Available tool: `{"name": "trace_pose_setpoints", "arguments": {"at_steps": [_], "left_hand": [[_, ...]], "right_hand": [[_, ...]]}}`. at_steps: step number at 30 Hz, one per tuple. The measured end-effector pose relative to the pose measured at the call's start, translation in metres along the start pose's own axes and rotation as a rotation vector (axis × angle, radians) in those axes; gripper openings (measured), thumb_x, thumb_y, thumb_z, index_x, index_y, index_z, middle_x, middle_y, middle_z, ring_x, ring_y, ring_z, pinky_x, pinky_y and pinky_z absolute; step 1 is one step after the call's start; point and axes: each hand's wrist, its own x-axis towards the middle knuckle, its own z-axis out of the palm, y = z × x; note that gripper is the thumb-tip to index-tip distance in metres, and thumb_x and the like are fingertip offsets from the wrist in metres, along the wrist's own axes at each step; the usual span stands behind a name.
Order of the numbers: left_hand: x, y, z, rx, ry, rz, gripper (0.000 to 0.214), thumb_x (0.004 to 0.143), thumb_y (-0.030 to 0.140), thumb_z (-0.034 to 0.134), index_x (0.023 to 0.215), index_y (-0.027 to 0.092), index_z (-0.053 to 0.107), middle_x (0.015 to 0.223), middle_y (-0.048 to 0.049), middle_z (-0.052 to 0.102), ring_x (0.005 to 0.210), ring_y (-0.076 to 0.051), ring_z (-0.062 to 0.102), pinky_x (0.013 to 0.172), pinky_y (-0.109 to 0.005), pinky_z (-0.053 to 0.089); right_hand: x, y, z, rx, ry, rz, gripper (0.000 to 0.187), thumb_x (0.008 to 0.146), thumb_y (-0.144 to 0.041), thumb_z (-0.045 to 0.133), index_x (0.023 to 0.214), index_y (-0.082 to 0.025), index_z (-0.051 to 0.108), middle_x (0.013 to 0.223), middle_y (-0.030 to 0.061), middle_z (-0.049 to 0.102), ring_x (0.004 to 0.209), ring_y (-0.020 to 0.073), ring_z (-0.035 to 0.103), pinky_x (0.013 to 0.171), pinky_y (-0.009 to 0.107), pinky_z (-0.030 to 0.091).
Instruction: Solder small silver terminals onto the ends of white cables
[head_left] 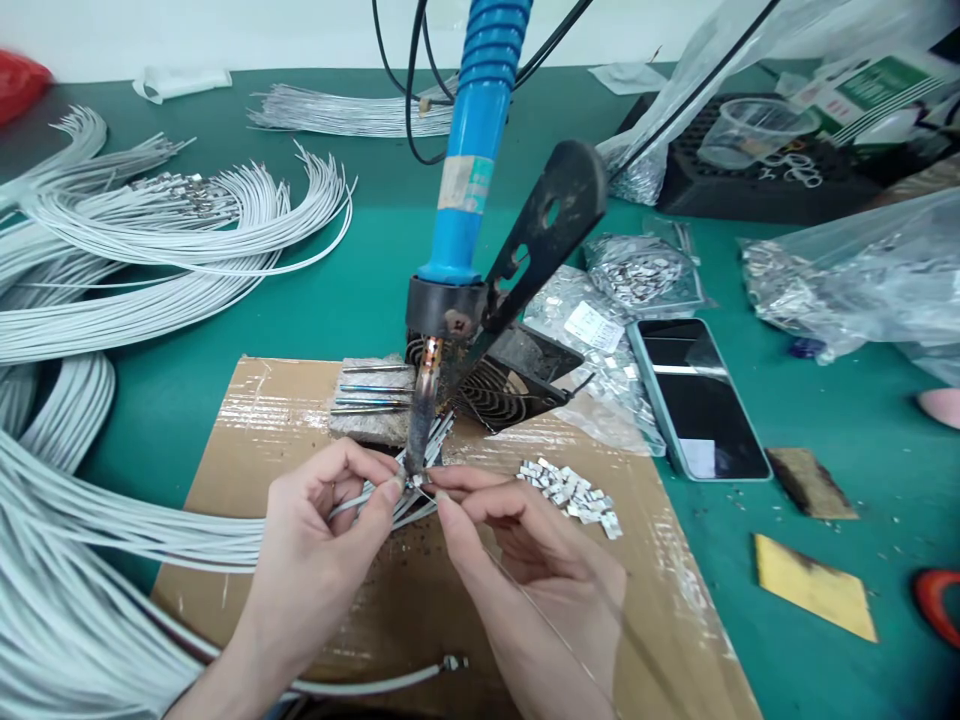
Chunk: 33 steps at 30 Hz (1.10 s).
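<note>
A blue-handled soldering iron (457, 180) is held in a black stand, its tip pointing down between my hands. My left hand (322, 540) pinches a small metal terminal (414, 482) right under that tip; a white cable seems to run to it, though the fingers partly hide the join. In my right hand (525, 570) a thin solder wire (547, 620) is pinched, its end reaching the terminal. White cables (150, 510) pass behind my left hand. A heap of small metal terminals (570, 492) lies right of my right hand.
Cardboard (645, 590) covers the work spot on the green table. Cable bundles (172, 230) fill the left side. To the right lie a phone (701, 400), a yellow sponge (814, 585) and bags of metal parts (645, 270). A fan-like black frame (502, 385) stands behind the iron.
</note>
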Motion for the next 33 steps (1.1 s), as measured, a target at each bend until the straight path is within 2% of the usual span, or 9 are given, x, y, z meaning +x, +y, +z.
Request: {"name": "trace_pose_setpoints", "arguments": {"at_steps": [6,12,20,25,30,33], "left_hand": [[-0.002,0.000,-0.001,0.006,-0.006,-0.009,0.013,0.077,0.011,0.080,0.067,0.016,0.074,0.076,0.0005,0.076,0.056,-0.005,0.060,0.054,-0.010,0.047],[-0.001,0.001,0.000,-0.026,-0.006,-0.010,0.013,0.075,0.011,0.080,0.066,0.016,0.074,0.068,0.0027,0.072,0.052,-0.004,0.056,0.050,-0.009,0.044],[-0.001,0.000,0.000,-0.045,-0.014,-0.014,0.013,0.074,0.010,0.081,0.065,0.016,0.073,0.068,0.0022,0.073,0.053,-0.004,0.057,0.050,-0.009,0.045],[-0.004,-0.005,-0.002,-0.051,-0.001,0.024,0.015,0.083,0.011,0.078,0.070,0.017,0.075,0.075,0.0023,0.074,0.057,-0.004,0.059,0.054,-0.009,0.046],[-0.004,-0.003,-0.002,-0.037,-0.020,0.021,0.014,0.078,0.009,0.081,0.069,0.017,0.074,0.075,0.0028,0.075,0.057,-0.004,0.060,0.054,-0.008,0.046],[-0.005,-0.006,-0.004,-0.040,-0.010,0.029,0.015,0.082,0.010,0.079,0.070,0.018,0.075,0.079,0.0023,0.077,0.060,-0.004,0.063,0.058,-0.007,0.048]], "right_hand": [[-0.001,-0.002,0.001,0.007,-0.002,-0.012,0.023,0.090,-0.020,0.079,0.069,-0.023,0.070,0.092,0.0031,0.083,0.085,0.0191,0.081,0.074,0.025,0.066],[-0.001,0.001,-0.001,-0.032,-0.001,-0.048,0.023,0.090,-0.020,0.079,0.069,-0.023,0.070,0.091,0.0042,0.083,0.086,0.0206,0.081,0.077,0.028,0.066],[-0.001,0.002,0.001,-0.027,0.020,-0.062,0.023,0.090,-0.018,0.080,0.070,-0.025,0.072,0.092,-0.0007,0.084,0.085,0.0156,0.080,0.078,0.022,0.062],[0.000,0.006,-0.001,-0.035,0.007,-0.117,0.021,0.089,-0.017,0.081,0.071,-0.025,0.074,0.091,-0.0013,0.084,0.084,0.0153,0.079,0.078,0.023,0.062],[0.001,0.011,-0.001,-0.041,0.011,-0.186,0.020,0.089,-0.014,0.081,0.074,-0.026,0.076,0.090,-0.0028,0.084,0.082,0.0137,0.079,0.079,0.022,0.061],[0.000,0.013,-0.001,-0.067,0.009,-0.210,0.019,0.090,-0.013,0.081,0.077,-0.026,0.076,0.092,-0.0029,0.084,0.083,0.0135,0.079,0.081,0.022,0.061]]}}
